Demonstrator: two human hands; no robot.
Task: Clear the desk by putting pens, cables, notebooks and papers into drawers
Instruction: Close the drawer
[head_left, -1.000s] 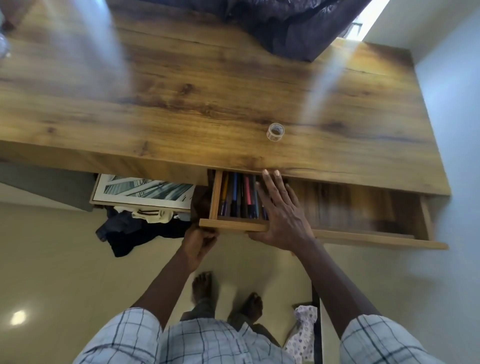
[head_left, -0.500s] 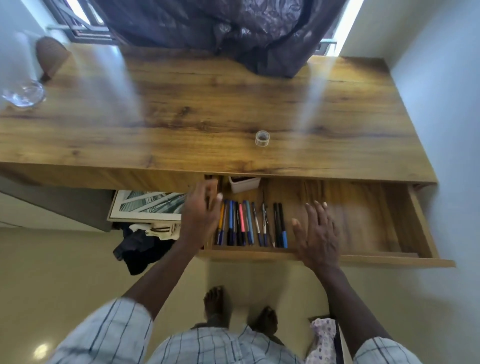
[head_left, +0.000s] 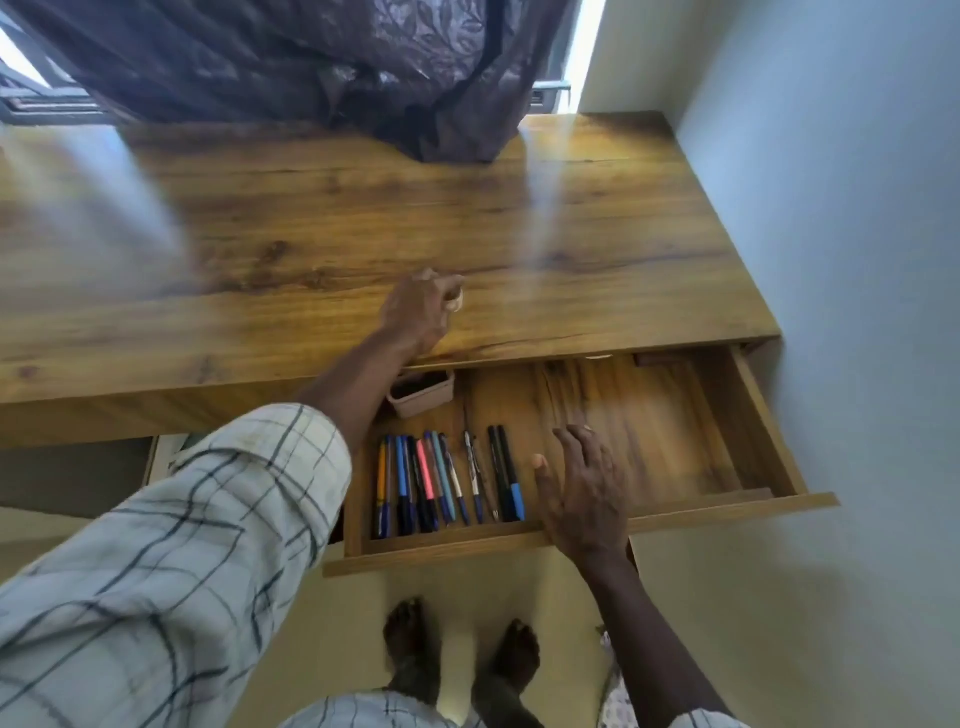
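A wooden drawer (head_left: 675, 512) stands pulled out under the front edge of the wooden desk (head_left: 597, 270). Several pens (head_left: 447, 480) lie side by side at its left end, with a small pale box (head_left: 422, 395) behind them. My left hand (head_left: 415, 309) reaches over the desk top and has its fingers closed around a small clear tape roll (head_left: 456, 304), which is mostly hidden. My right hand (head_left: 582, 486) rests with fingers spread on the drawer's front rim, just right of the pens, holding nothing.
A dark curtain (head_left: 311, 67) hangs over the back of the desk. A pale wall (head_left: 857, 260) runs close along the right side. My bare feet (head_left: 457, 660) stand on the floor below the drawer. The drawer's right half holds nothing.
The drawer slid further out. My left hand left the drawer's left end and rose onto the desk top, closing on the tape roll. My right hand stayed at the drawer front.
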